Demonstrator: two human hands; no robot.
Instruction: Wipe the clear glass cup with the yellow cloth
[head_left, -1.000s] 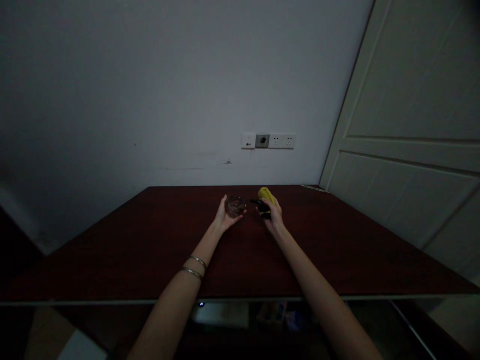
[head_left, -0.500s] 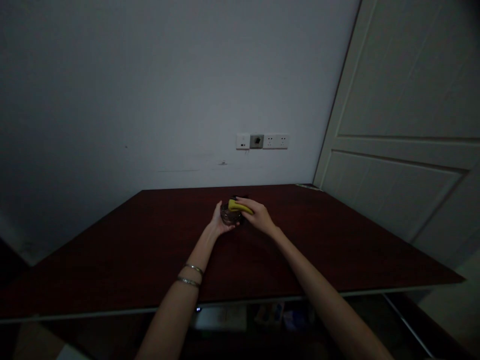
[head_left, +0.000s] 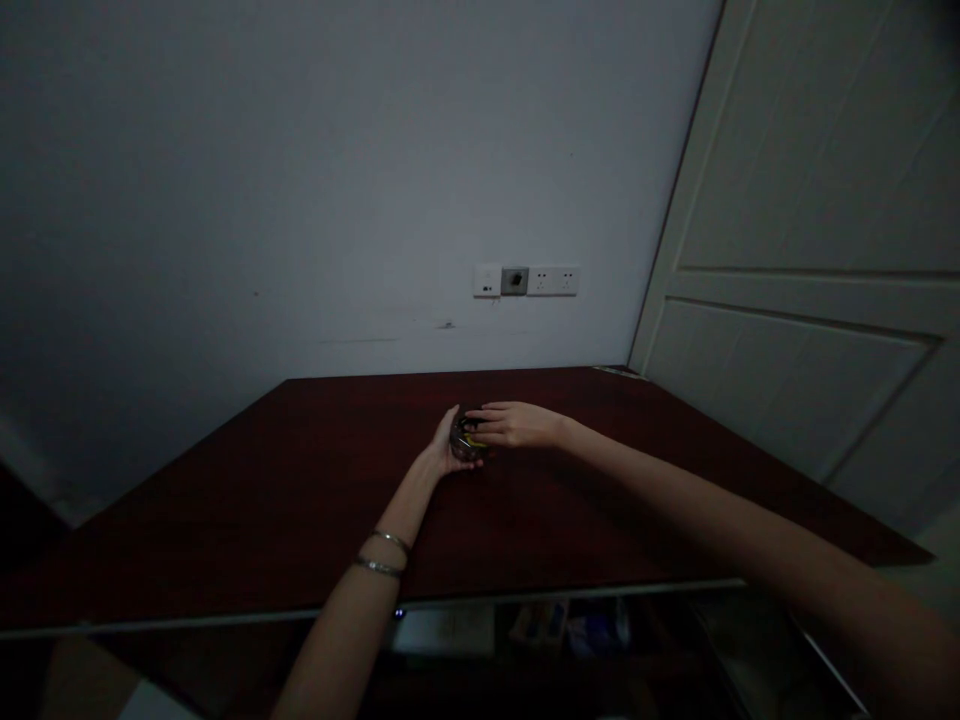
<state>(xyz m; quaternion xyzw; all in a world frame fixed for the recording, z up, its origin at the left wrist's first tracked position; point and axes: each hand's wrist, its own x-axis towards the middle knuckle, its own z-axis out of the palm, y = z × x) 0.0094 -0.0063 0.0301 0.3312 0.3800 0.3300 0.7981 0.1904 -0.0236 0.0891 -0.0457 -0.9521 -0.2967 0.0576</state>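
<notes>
A small dark see-through glass bowl (head_left: 460, 446) is cupped from the left and below by my left hand (head_left: 444, 447), just over the table. My left thumb is on its near-left side and the fingers curl under it. My right hand (head_left: 517, 425) reaches in from the right, with its fingers over and into the bowl's mouth. Under those fingertips a strip of a yellow sponge-like pad (head_left: 474, 441) shows inside the bowl. Most of the pad is hidden by the glass and my fingers. Two silvery bangles (head_left: 381, 567) circle my left forearm.
The dark red table (head_left: 262, 500) runs back to a pale wall (head_left: 337, 180) with sockets (head_left: 553, 281). A white panelled door (head_left: 810, 330) stands on the right. Below the table's front edge, a shelf holds a pale flat box (head_left: 442, 632) and several dim items.
The yellow pad has gone from above the rim down into the bowl with my right hand, whose forearm has swung out to the right. The bowl has shifted slightly right and nearer.
</notes>
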